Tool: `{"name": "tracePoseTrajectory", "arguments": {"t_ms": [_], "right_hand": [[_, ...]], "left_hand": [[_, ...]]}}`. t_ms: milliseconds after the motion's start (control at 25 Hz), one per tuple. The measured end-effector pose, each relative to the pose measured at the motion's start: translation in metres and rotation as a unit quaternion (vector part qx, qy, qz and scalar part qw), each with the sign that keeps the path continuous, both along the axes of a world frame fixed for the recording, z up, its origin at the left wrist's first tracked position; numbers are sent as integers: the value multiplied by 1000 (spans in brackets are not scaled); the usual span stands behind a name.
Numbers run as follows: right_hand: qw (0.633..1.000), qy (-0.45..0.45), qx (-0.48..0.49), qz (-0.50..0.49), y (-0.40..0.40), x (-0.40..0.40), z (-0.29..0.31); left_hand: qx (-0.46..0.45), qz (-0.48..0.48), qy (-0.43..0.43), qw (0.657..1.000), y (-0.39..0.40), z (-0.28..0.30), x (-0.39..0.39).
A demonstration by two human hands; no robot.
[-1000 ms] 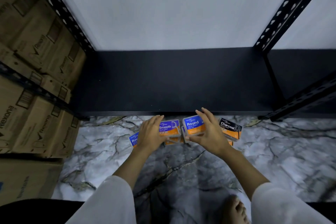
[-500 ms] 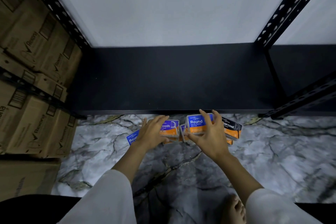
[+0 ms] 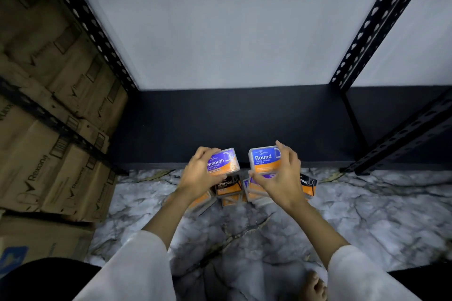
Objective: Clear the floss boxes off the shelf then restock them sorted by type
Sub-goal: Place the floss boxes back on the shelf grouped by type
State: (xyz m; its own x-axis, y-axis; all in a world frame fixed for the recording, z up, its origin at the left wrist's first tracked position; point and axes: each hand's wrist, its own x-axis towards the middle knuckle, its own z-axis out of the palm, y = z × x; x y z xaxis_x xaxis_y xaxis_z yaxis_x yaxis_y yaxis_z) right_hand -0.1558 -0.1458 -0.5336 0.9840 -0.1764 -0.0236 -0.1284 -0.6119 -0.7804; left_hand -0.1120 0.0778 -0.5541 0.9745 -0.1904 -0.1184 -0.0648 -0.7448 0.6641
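Two boxes lifted: left hand (image 3: 199, 176) grips one Smooth box (image 3: 223, 162), right hand (image 3: 281, 176) pinches one Round box (image 3: 264, 159), both above the shelf (image 3: 171, 129) edge. Two Charcoal boxes (image 3: 226, 187) visible below on the marble floor (image 3: 367, 215); others hidden.

One head-worn wide-angle view looks forward and steeply down from above a black shelf (image 3: 244, 127) and marble floor (image 3: 367, 215), close enough that both forearms reach up from the bottom edge; straight lines bow toward the borders.
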Motion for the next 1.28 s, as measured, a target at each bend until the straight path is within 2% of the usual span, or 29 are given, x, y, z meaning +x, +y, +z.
{"name": "tracePoseTrajectory", "arguments": {"t_ms": [280,520,640,920,1160,1280], "right_hand": [[987,-158,20,10,10,-8,160],[962,-271,33,24,7,-21,288],[948,-316,26,22,6,-12,337],[925,-380,15,25,28,64,415],[930,-365,-35,7,59,177,439],[943,-329,-52,0,72,228,443]], "left_hand": [[-17,-23,-156,987,16,161,-17],[-30,-45,-298,953,17,314,-35],[-43,-42,-351,935,18,372,-31],[-31,13,-435,900,60,451,27],[92,79,-449,885,115,479,126],[151,96,-448,876,134,480,169]]}}
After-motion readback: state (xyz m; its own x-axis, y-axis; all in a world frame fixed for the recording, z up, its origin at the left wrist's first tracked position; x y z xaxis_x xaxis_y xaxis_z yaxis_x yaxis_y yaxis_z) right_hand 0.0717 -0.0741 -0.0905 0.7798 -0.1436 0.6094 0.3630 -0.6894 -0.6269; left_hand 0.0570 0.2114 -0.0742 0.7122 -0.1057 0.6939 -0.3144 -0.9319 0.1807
